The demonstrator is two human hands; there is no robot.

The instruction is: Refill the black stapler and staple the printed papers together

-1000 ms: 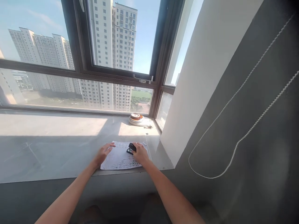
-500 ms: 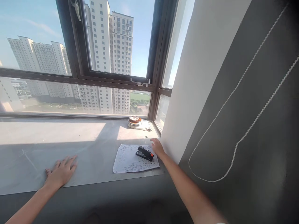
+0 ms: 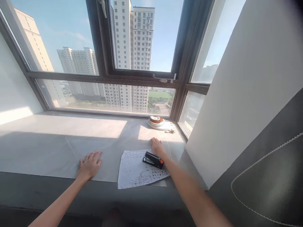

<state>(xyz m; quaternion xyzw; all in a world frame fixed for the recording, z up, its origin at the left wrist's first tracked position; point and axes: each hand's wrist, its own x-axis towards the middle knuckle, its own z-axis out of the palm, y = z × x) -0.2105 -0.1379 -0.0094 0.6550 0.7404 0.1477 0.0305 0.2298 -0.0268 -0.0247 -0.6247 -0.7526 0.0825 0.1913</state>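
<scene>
A black stapler [image 3: 153,160] with an orange-red end lies on a sheet of handwritten paper [image 3: 132,171] near the sill's front edge. My right hand [image 3: 158,147] is just behind the stapler, over the far edge of the paper. Its fingers point away from me and look bunched; whether anything small is under them cannot be made out. To the left, my left hand [image 3: 90,164] rests flat on the grey sill [image 3: 54,154], fingers spread, holding nothing.
Stacked white and orange dishes [image 3: 156,122] stand at the back right corner, with a small dark cluster of items [image 3: 169,131] beside them. A white wall column [image 3: 227,91] rises at the right, and a beaded cord [image 3: 255,162] hangs there.
The view has turned right-to-left, showing more left wall. My right hand has moved left, from the paper's right side to behind the stapler. The paper looks shifted towards me; my left hand stays flat.
</scene>
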